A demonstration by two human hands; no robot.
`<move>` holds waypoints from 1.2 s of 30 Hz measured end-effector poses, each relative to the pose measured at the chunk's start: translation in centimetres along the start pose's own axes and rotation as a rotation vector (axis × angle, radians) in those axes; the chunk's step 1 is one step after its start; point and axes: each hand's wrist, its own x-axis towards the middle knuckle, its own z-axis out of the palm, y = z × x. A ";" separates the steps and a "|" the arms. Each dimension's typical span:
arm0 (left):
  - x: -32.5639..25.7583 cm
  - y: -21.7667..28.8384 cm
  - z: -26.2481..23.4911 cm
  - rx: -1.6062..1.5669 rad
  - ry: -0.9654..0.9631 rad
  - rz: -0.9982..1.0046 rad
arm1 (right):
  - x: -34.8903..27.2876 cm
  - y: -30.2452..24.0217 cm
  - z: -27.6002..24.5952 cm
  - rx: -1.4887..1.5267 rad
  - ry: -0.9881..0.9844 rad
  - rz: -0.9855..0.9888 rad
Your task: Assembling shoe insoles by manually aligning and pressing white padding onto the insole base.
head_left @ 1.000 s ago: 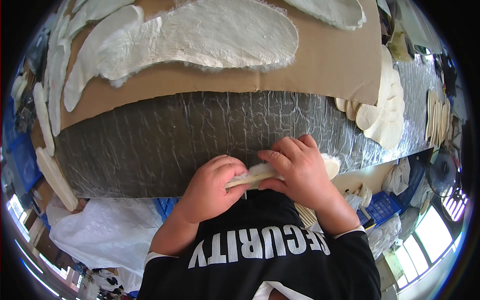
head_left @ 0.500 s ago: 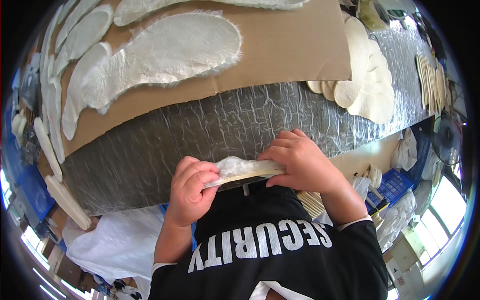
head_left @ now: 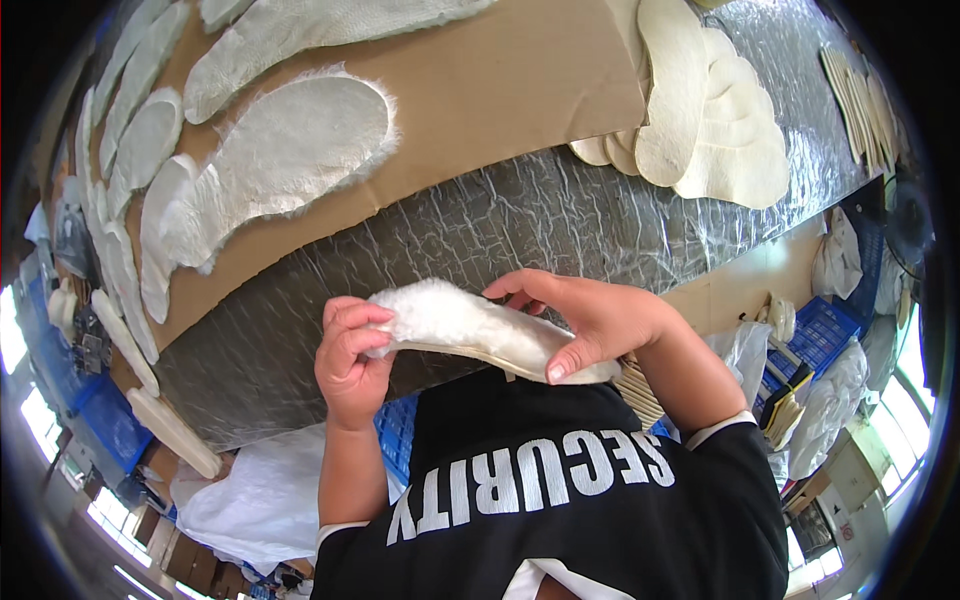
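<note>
While the left hand (head_left: 352,352) pinches the left end of the fleecy insole (head_left: 480,328) over the near edge of the dark table (head_left: 450,240), the right hand (head_left: 605,318) spreads, thumb on the right end; firm grip, can't tell. Versus 0.5 s ago, more white fleece faces up, leaving that side exposed. Far left: pale pieces (head_left: 300,140) on cardboard (head_left: 500,100); far right: fanned cream insoles (head_left: 740,160).

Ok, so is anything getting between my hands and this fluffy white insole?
Nothing visible is. Your left hand pinches one end of the fluffy white insole, and your right hand has its thumb over the other end. The cardboard lies beyond, not between.
</note>
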 end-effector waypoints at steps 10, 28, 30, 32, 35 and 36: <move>3.5 2.4 2.0 0.174 0.151 -0.063 | 0.7 0.0 2.9 0.075 0.083 0.009; 2.7 5.9 3.3 0.170 -0.411 0.313 | -0.9 2.2 5.6 0.311 0.122 0.156; 2.5 5.8 3.5 0.172 -0.401 0.315 | -0.7 2.6 6.4 0.326 0.191 0.105; 2.5 5.8 3.7 0.171 -0.390 0.321 | -0.7 2.6 6.9 0.336 0.265 0.054; 2.6 5.5 3.7 0.151 -0.402 0.331 | -0.4 2.7 7.0 0.143 0.418 -0.162; 2.6 5.5 3.7 0.148 -0.410 0.314 | -0.3 2.8 6.9 0.143 0.402 -0.152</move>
